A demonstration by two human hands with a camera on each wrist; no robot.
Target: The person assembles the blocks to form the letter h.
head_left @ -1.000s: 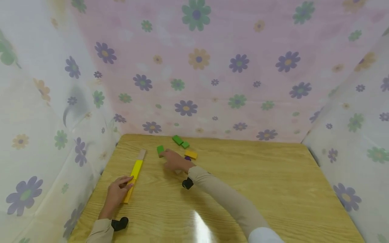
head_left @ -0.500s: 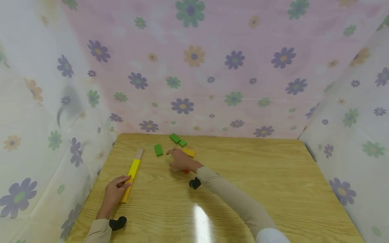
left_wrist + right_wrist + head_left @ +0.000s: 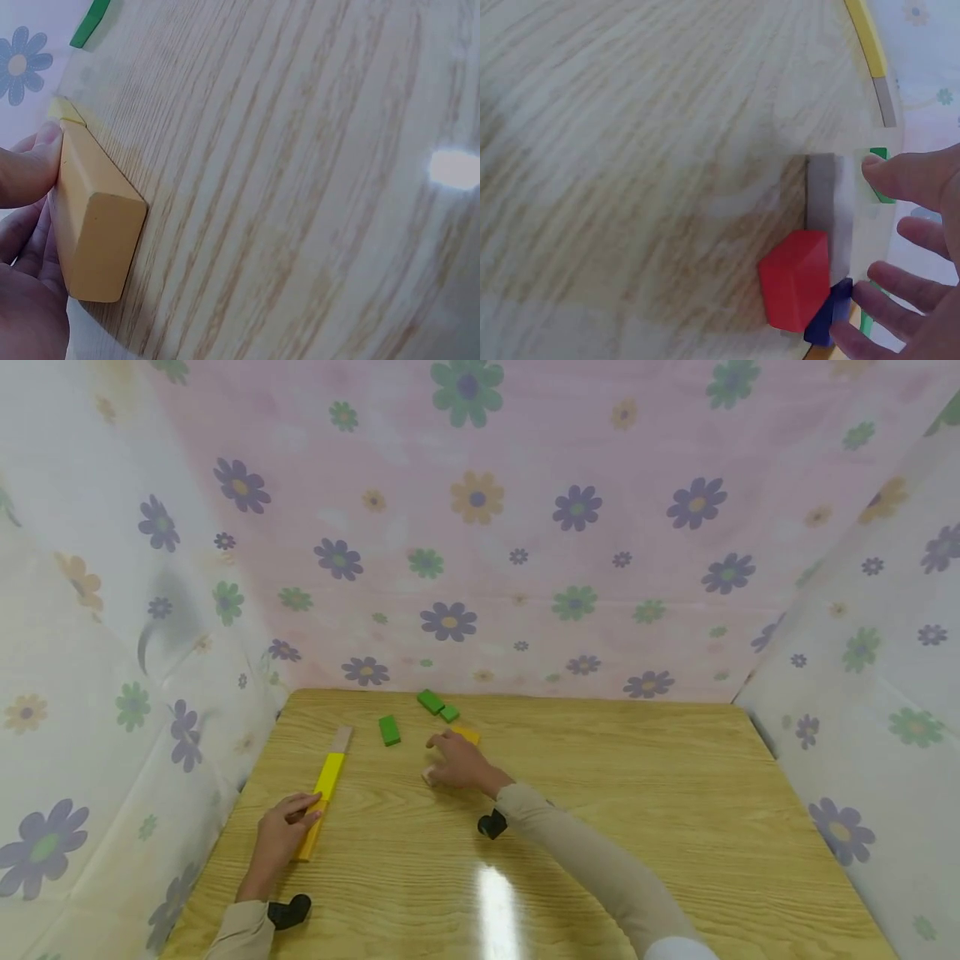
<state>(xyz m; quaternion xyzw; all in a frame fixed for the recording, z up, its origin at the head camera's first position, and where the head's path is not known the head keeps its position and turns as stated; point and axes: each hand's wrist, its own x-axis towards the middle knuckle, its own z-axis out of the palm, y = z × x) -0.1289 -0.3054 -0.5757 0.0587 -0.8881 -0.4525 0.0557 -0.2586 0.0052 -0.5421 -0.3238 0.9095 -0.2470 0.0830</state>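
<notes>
My left hand (image 3: 281, 831) holds an orange block (image 3: 105, 240), thumb on one side and fingers on the other. It ends a straight row on the table, followed by a yellow block (image 3: 330, 770) and a beige one (image 3: 342, 740). My right hand (image 3: 461, 764) hovers over a loose cluster, fingers spread and holding nothing. Below it in the right wrist view lie a red block (image 3: 795, 281) with slanted faces, a light grey-beige block (image 3: 830, 202) and a dark blue block (image 3: 829, 319). In the head view the hand hides most of these.
A green block (image 3: 389, 730) lies between the row and the cluster. Further back are two more green pieces, a longer block (image 3: 431, 702) and a small one (image 3: 449, 713). A yellow-orange block (image 3: 468, 735) sits partly behind the right hand. Flowered cloth (image 3: 525, 635) surrounds the wooden table (image 3: 637, 793).
My right hand has left the green block and drawn back to the right and nearer, over the cluster. My left hand stays on the row. The view has shifted slightly.
</notes>
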